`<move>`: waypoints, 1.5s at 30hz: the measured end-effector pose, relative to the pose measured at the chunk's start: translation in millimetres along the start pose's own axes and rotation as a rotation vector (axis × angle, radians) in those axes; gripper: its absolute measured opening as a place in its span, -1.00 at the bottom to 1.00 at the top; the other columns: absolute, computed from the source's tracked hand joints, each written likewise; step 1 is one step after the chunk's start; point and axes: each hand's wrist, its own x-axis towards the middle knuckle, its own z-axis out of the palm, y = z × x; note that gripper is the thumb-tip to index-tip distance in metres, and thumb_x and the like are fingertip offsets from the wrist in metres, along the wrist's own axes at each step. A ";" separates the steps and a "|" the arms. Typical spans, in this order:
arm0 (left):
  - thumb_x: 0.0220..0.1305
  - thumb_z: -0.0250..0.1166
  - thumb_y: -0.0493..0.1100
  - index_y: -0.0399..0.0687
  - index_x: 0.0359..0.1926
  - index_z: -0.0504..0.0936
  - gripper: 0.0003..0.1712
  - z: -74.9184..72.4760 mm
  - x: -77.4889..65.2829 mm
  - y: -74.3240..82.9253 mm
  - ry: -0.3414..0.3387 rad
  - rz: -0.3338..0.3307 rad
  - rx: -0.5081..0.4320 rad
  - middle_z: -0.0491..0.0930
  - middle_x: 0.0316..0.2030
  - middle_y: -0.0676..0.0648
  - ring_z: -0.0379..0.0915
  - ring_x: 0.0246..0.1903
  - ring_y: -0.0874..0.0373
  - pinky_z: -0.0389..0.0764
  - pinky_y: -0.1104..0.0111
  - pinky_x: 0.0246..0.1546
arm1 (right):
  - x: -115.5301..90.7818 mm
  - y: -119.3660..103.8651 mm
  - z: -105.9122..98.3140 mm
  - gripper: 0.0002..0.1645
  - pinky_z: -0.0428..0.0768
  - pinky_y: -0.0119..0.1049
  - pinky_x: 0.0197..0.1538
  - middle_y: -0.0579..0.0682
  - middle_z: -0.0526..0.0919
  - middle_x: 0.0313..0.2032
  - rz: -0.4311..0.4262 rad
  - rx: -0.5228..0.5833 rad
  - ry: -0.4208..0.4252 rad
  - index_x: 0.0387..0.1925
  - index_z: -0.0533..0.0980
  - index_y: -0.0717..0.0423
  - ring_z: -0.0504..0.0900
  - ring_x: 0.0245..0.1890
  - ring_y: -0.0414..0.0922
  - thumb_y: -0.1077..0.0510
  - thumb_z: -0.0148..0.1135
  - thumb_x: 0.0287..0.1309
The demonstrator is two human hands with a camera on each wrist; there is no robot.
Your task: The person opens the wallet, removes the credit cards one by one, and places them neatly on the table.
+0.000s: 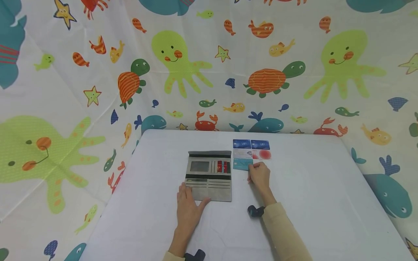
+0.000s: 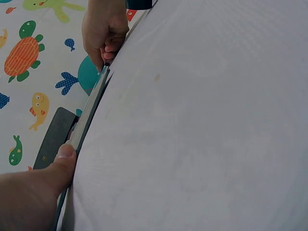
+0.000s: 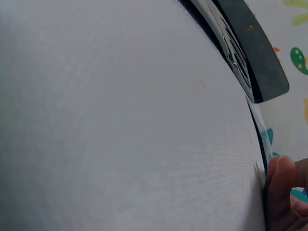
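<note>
A grey wallet (image 1: 209,192) lies unfolded on the white table, its flap at the far side and red cards (image 1: 222,166) showing in its slots. My left hand (image 1: 189,206) rests on the wallet's near left corner, fingers along its left side. In the left wrist view the thumb (image 2: 62,163) lies on the wallet's edge. Right of the wallet, my right hand (image 1: 260,177) pinches the near right corner of a teal card (image 1: 241,164). Its curled fingers appear in the right wrist view, thumb (image 3: 281,178) close to the tabletop.
Beyond the teal card lie two blue cards (image 1: 241,144), a pale card (image 1: 242,153) and a white card with a red circle (image 1: 262,154), set in rows. A curtain (image 1: 209,105) with sea animals hangs behind the white table (image 1: 320,203).
</note>
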 end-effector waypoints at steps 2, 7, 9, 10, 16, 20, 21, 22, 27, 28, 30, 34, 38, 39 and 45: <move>0.07 0.44 0.34 -0.38 0.36 0.31 0.11 -0.7 -0.1 0.4 -0.003 -0.005 0.001 0.07 0.51 -0.40 -0.03 0.52 -0.33 0.13 -0.14 0.49 | 2.0 -0.3 0.0 -0.70 0.50 -0.44 -0.69 0.08 0.62 -0.65 0.001 -0.012 -0.004 -0.17 0.47 0.37 0.53 -0.84 -0.22 0.14 0.15 0.33; 0.06 0.45 0.33 -0.38 0.37 0.30 0.12 -0.1 -0.6 1.3 0.007 -0.001 -0.006 0.07 0.51 -0.40 -0.03 0.53 -0.33 0.12 -0.13 0.50 | 4.6 0.2 0.4 -0.72 0.50 -0.45 -0.68 0.12 0.61 -0.61 0.009 -0.041 -0.005 -0.19 0.46 0.35 0.53 -0.82 -0.20 0.13 0.16 0.35; 0.05 0.45 0.33 -0.38 0.36 0.31 0.12 0.9 -1.1 1.0 0.017 0.006 -0.005 0.07 0.51 -0.41 -0.02 0.52 -0.33 0.11 -0.13 0.50 | 4.1 -0.4 0.1 -0.72 0.50 -0.45 -0.69 0.12 0.60 -0.60 0.010 -0.046 -0.008 -0.20 0.46 0.34 0.53 -0.82 -0.20 0.13 0.15 0.35; 0.05 0.46 0.33 -0.38 0.36 0.31 0.11 1.2 -1.3 0.9 0.023 0.010 -0.003 0.08 0.51 -0.41 -0.02 0.52 -0.33 0.12 -0.13 0.50 | 3.9 -0.7 -0.1 -0.72 0.50 -0.45 -0.69 0.12 0.60 -0.60 0.010 -0.046 -0.009 -0.20 0.46 0.35 0.53 -0.81 -0.19 0.14 0.15 0.35; 0.05 0.46 0.32 -0.36 0.37 0.30 0.11 1.2 -1.5 0.6 0.020 0.009 -0.003 0.07 0.51 -0.40 -0.03 0.53 -0.32 0.10 -0.13 0.51 | 2.9 -3.9 -1.1 -0.72 0.49 -0.45 -0.66 0.11 0.57 -0.56 0.026 -0.057 -0.024 -0.18 0.44 0.32 0.54 -0.79 -0.18 0.11 0.15 0.37; 0.06 0.45 0.32 -0.35 0.39 0.28 0.12 0.4 -0.5 0.8 0.001 -0.003 -0.006 0.05 0.52 -0.40 -0.05 0.54 -0.32 0.07 -0.12 0.52 | 3.0 -5.1 -1.5 -0.72 0.49 -0.45 -0.66 0.12 0.56 -0.56 0.032 -0.064 -0.031 -0.20 0.44 0.32 0.54 -0.79 -0.17 0.11 0.16 0.38; 0.06 0.45 0.32 -0.36 0.38 0.28 0.11 0.5 -0.4 0.7 0.001 -0.004 -0.005 0.05 0.52 -0.40 -0.05 0.53 -0.32 0.08 -0.12 0.52 | 3.4 -5.1 -1.5 -0.73 0.48 -0.45 -0.67 0.11 0.56 -0.56 0.030 -0.065 -0.031 -0.20 0.44 0.32 0.53 -0.79 -0.17 0.12 0.16 0.37; 0.06 0.45 0.31 -0.36 0.38 0.29 0.11 0.6 -0.4 0.6 0.004 -0.003 -0.003 0.06 0.52 -0.40 -0.04 0.53 -0.32 0.09 -0.13 0.51 | 3.7 -5.0 -1.5 -0.73 0.48 -0.45 -0.67 0.11 0.57 -0.58 0.028 -0.065 -0.031 -0.21 0.44 0.32 0.53 -0.79 -0.17 0.13 0.17 0.37; 0.04 0.47 0.32 -0.38 0.35 0.32 0.11 2.3 -0.9 0.2 0.021 -0.001 0.006 0.08 0.51 -0.41 0.00 0.51 -0.34 0.14 -0.16 0.48 | 5.4 -5.8 -1.7 -0.75 0.46 -0.46 -0.69 0.09 0.57 -0.63 0.012 -0.076 -0.028 -0.24 0.46 0.32 0.53 -0.81 -0.18 0.15 0.17 0.36; 0.04 0.47 0.32 -0.39 0.35 0.32 0.11 2.3 -0.9 0.4 0.021 -0.001 0.004 0.08 0.51 -0.41 -0.01 0.51 -0.35 0.14 -0.16 0.48 | 5.4 -6.1 -1.8 -0.75 0.45 -0.46 -0.69 0.09 0.56 -0.64 0.009 -0.083 -0.027 -0.24 0.46 0.33 0.52 -0.81 -0.18 0.14 0.17 0.36; 0.05 0.46 0.33 -0.38 0.36 0.31 0.12 2.4 -0.8 0.4 0.014 -0.003 0.000 0.07 0.51 -0.40 -0.02 0.52 -0.34 0.13 -0.16 0.49 | 5.5 -6.8 -2.1 -0.74 0.44 -0.47 -0.68 0.08 0.56 -0.65 0.001 -0.100 -0.023 -0.24 0.47 0.33 0.52 -0.80 -0.18 0.14 0.17 0.37; 0.06 0.44 0.34 -0.37 0.37 0.30 0.12 1.2 -0.7 1.2 -0.002 -0.010 -0.001 0.04 0.52 -0.39 -0.05 0.53 -0.33 0.11 -0.14 0.50 | 5.0 -8.3 -2.3 -0.75 0.44 -0.46 -0.65 0.08 0.56 -0.65 -0.001 -0.137 -0.029 -0.25 0.47 0.32 0.52 -0.78 -0.17 0.14 0.15 0.38; 0.06 0.45 0.34 -0.34 0.38 0.29 0.12 0.6 -0.1 1.9 0.000 -0.012 0.004 0.05 0.52 -0.39 -0.04 0.53 -0.33 0.12 -0.14 0.50 | 5.1 -9.9 -2.5 -0.75 0.44 -0.43 -0.62 0.08 0.55 -0.64 -0.002 -0.149 -0.046 -0.25 0.45 0.30 0.53 -0.75 -0.15 0.13 0.13 0.40; 0.06 0.44 0.34 -0.34 0.39 0.29 0.12 0.5 0.1 2.1 -0.002 -0.016 0.005 0.05 0.52 -0.38 -0.05 0.53 -0.32 0.12 -0.14 0.50 | 5.2 -9.9 -2.5 -0.75 0.44 -0.43 -0.62 0.08 0.55 -0.64 -0.004 -0.151 -0.048 -0.25 0.45 0.30 0.53 -0.75 -0.15 0.13 0.13 0.40; 0.06 0.45 0.33 -0.34 0.38 0.30 0.11 -0.4 0.6 3.8 -0.007 -0.027 -0.006 0.05 0.53 -0.38 -0.05 0.54 -0.32 0.12 -0.14 0.50 | 6.5 -9.7 -1.9 -0.75 0.44 -0.43 -0.63 0.08 0.54 -0.66 -0.014 -0.183 -0.045 -0.28 0.45 0.31 0.52 -0.76 -0.16 0.14 0.14 0.40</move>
